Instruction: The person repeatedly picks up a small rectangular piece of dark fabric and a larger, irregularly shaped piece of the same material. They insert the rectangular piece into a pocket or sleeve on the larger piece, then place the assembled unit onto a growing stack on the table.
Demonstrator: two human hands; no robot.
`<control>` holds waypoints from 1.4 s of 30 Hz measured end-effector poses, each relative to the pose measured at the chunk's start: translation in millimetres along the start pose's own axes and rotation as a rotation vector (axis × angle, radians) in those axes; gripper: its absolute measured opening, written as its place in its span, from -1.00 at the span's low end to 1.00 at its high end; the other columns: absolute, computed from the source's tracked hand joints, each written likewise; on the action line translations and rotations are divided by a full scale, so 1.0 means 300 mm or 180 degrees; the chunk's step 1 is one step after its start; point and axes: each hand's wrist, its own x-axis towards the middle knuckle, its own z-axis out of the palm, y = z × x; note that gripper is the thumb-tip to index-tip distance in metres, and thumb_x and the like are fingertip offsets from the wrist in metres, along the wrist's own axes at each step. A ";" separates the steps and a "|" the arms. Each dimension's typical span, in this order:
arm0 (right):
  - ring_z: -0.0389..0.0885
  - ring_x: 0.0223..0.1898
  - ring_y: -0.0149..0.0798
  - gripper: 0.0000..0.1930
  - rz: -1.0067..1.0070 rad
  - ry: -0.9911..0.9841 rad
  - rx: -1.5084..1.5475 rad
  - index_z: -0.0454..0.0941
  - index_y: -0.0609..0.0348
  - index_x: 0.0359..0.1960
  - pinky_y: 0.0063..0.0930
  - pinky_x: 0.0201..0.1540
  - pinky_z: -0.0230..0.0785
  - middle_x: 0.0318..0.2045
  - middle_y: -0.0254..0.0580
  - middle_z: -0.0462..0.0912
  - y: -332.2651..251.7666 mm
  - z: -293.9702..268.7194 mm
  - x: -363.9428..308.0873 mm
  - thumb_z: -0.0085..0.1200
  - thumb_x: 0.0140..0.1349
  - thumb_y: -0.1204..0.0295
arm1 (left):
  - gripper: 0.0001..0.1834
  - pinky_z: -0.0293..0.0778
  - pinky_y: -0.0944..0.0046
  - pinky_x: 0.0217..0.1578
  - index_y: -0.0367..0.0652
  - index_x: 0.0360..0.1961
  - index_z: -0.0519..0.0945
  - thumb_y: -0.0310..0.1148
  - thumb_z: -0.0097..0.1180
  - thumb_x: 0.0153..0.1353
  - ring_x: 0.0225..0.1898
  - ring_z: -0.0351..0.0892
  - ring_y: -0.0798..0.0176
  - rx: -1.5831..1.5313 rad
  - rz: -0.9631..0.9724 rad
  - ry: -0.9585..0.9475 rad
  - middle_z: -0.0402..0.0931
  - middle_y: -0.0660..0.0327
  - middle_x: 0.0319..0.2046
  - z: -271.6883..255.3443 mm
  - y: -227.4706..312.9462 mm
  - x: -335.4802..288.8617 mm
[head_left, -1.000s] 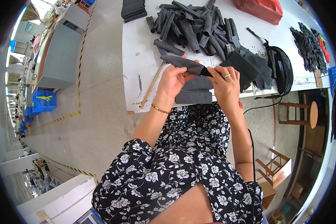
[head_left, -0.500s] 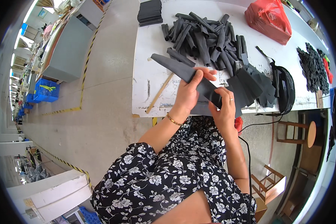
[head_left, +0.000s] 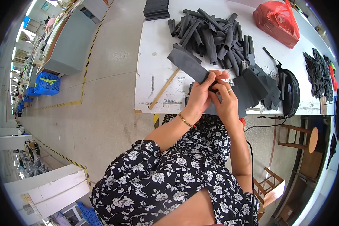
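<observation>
The left hand (head_left: pixel 200 97) is closed on 1 long dark strip (head_left: pixel 188 64), with its thumb on top and its fingers behind. The right hand (head_left: pixel 226 100) pinches at the near end of the same strip, right beside the left thumb. The fingers hide that end, so I cannot tell how it is folded. The strip is up in the air over the near edge of the white table (head_left: pixel 148 71), and its free end tilts up toward the far left corner.

The step in hand looks like working on the near end of the strip with 2 hands. I think the next move calls for the left hand to hold firm and the right fingers to make small, careful pushes, so the end does not slip or twist.

Past the strip, a big pile of dark tubes (head_left: pixel 211 37) lies toward the far edge. A stack of flat dark pieces (head_left: pixel 156 9) sits at the left edge, far back. A thin wooden stick (head_left: pixel 164 89) lies by the near left corner. Just right of the hands, fanned dark sheets (head_left: pixel 250 88) lie along the near edge, and a black bag (head_left: pixel 290 90) sits past them
</observation>
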 end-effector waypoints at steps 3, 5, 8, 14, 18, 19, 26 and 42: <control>0.59 -0.34 -0.08 -0.76 0.0076 -0.0034 -0.0201 0.50 0.28 -0.22 -0.32 -0.26 0.48 -0.19 -0.04 0.58 -0.006 -0.020 -0.008 0.25 0.08 0.63 | -0.68 0.42 0.17 0.11 -0.24 -0.01 0.51 -0.21 -0.02 0.43 0.07 0.54 0.16 -0.0026 -0.0290 0.0047 0.60 0.03 -0.01 -0.012 0.018 -0.003; 0.59 -0.35 -0.05 -0.78 0.0057 -0.0056 -0.0114 0.50 0.29 -0.24 -0.29 -0.28 0.48 -0.20 -0.04 0.58 0.001 -0.027 -0.013 0.25 0.08 0.62 | -0.67 0.44 0.12 0.12 -0.25 0.01 0.50 -0.20 -0.02 0.43 0.03 0.56 0.14 -0.0142 -0.0353 0.0167 0.60 0.02 -0.03 -0.012 0.024 0.009; 0.60 -0.35 0.01 -0.81 -0.0104 -0.0052 -0.0008 0.51 0.28 -0.27 -0.24 -0.33 0.47 -0.24 -0.03 0.58 0.027 -0.045 -0.014 0.24 0.09 0.61 | -0.65 0.46 0.07 0.11 -0.28 0.01 0.49 -0.20 -0.02 0.43 -0.03 0.58 0.11 -0.0319 0.0135 0.0401 0.61 0.02 -0.08 0.006 0.081 0.049; 0.60 -0.38 -0.04 -0.88 -0.0299 0.0141 -0.0081 0.53 0.26 -0.31 -0.28 -0.35 0.45 -0.28 -0.11 0.60 0.033 -0.059 0.019 0.20 0.14 0.62 | -0.66 0.49 0.07 0.07 -0.30 0.00 0.50 -0.22 -0.02 0.43 -0.06 0.61 0.06 -0.0248 0.0364 0.0084 0.62 0.07 -0.18 0.011 0.049 0.050; 0.60 -0.39 -0.09 -0.90 -0.0226 0.0158 -0.0028 0.53 0.25 -0.33 -0.32 -0.35 0.46 -0.28 -0.13 0.60 0.044 -0.053 0.018 0.20 0.15 0.62 | -0.66 0.50 0.11 0.02 -0.29 -0.01 0.51 -0.21 -0.02 0.43 -0.09 0.63 0.10 -0.0218 0.0349 0.0127 0.63 0.11 -0.20 0.018 0.038 0.036; 0.60 -0.39 -0.09 -0.90 -0.0204 0.0157 -0.0030 0.54 0.24 -0.33 -0.33 -0.35 0.46 -0.28 -0.13 0.60 0.047 -0.052 0.017 0.20 0.15 0.62 | -0.66 0.50 0.11 0.02 -0.28 -0.01 0.51 -0.21 -0.01 0.43 -0.09 0.63 0.10 -0.0219 0.0338 0.0117 0.63 0.11 -0.20 0.019 0.035 0.035; 0.61 -0.38 -0.09 -0.91 -0.0156 0.0120 0.0025 0.54 0.24 -0.33 -0.34 -0.34 0.46 -0.27 -0.13 0.60 0.052 -0.048 0.021 0.19 0.15 0.63 | -0.67 0.51 0.11 0.00 -0.27 -0.02 0.53 -0.20 0.00 0.42 -0.09 0.63 0.09 -0.0240 0.0285 0.0168 0.63 0.11 -0.21 0.016 0.034 0.031; 0.60 -0.38 -0.13 -0.90 -0.0115 0.0091 0.0066 0.54 0.26 -0.31 -0.40 -0.32 0.44 -0.27 -0.15 0.61 0.064 -0.041 0.028 0.19 0.16 0.59 | -0.69 0.51 0.08 0.05 -0.28 0.00 0.52 -0.25 -0.05 0.45 -0.04 0.62 0.05 -0.0233 0.0292 0.0061 0.62 0.05 -0.16 0.004 0.031 0.041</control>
